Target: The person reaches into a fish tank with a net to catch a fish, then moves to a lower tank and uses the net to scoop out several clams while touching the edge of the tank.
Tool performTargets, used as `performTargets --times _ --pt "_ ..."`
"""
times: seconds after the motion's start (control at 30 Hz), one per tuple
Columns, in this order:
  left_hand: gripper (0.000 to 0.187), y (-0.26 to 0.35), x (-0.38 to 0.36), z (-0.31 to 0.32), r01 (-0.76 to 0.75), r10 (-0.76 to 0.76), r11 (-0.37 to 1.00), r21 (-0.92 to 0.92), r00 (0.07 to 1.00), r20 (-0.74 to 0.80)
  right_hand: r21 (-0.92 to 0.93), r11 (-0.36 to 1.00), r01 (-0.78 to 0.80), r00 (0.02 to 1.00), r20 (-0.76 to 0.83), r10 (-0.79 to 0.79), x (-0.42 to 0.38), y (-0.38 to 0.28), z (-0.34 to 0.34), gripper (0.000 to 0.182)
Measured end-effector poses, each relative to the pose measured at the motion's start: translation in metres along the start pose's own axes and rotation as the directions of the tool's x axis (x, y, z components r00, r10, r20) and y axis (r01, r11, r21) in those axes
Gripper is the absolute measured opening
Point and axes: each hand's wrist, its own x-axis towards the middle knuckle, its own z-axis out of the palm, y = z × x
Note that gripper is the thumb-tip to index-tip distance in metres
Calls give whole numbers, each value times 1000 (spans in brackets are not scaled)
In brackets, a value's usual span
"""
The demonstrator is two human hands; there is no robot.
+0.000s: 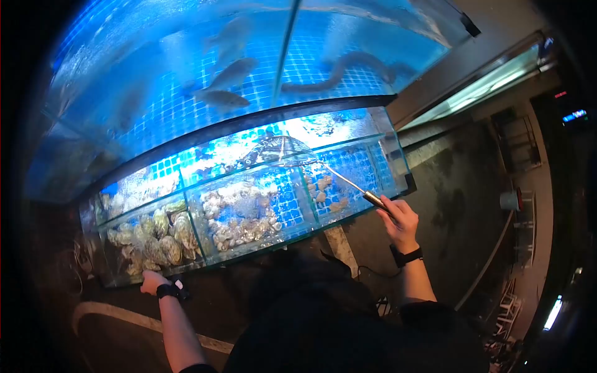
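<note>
My right hand (401,224) is closed around the dark grip of a long-handled scoop net (341,176), to the right of the low glass tank. The net's thin metal shaft slants up and left, and its rounded mesh head (281,148) is over the tank's back compartments, at the water. My left hand (151,283) is curled at the front rim of the glass tank (214,261), near its left corner. Large oysters (165,245) fill the compartment beside that hand. Paler shellfish (239,217) lie in the middle compartment, and several tan shells (320,186) farther right.
Behind the low tank stands a taller blue-lit tank (261,68) with fish (224,98) and a long eel-like fish (342,68). Glass dividers separate the compartments. A bucket (510,200) and a rack (525,227) are at the right. A cable (379,273) hangs near my right wrist.
</note>
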Motion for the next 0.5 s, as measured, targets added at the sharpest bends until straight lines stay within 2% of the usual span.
performTargets --times 0.07,0.17,0.23,0.27,0.3,0.33,0.37,0.43,0.47,0.5 --pt "63 2 -3 -3 -12 12 1000 0 1000 7 -11 999 -32 999 -25 32 -1 4 -18 37" --pt "60 -6 19 3 50 -51 999 20 997 63 -28 997 -73 995 -70 71 -2 10 -40 36" --pt "44 8 -12 2 17 -13 999 46 996 -87 -38 992 -119 992 -50 118 -4 13 -57 35" --pt "44 7 -2 4 -1 4 999 49 997 -73 -36 991 -133 990 -62 130 -6 15 -64 33" --pt "32 -1 22 2 -313 275 675 668 947 166 -38 988 -150 986 -73 147 -9 17 -71 33" --pt "21 -8 36 2 -510 307 -39 859 812 496 -45 985 -168 985 -55 165 -11 20 -78 32" --pt "21 -13 40 2 -515 317 -47 856 805 502 -50 982 -183 983 -34 181 -15 24 -83 32" --pt "11 -17 43 3 -520 498 -97 849 713 494 -72 974 -217 976 -20 216 -21 27 -91 30" --pt "11 -16 45 7 -519 506 -102 849 707 494 -100 972 -211 977 -3 212 -24 29 -93 30" --pt "11 -14 43 10 -449 498 297 843 826 265 -128 971 -203 978 13 207 -26 31 -94 29"
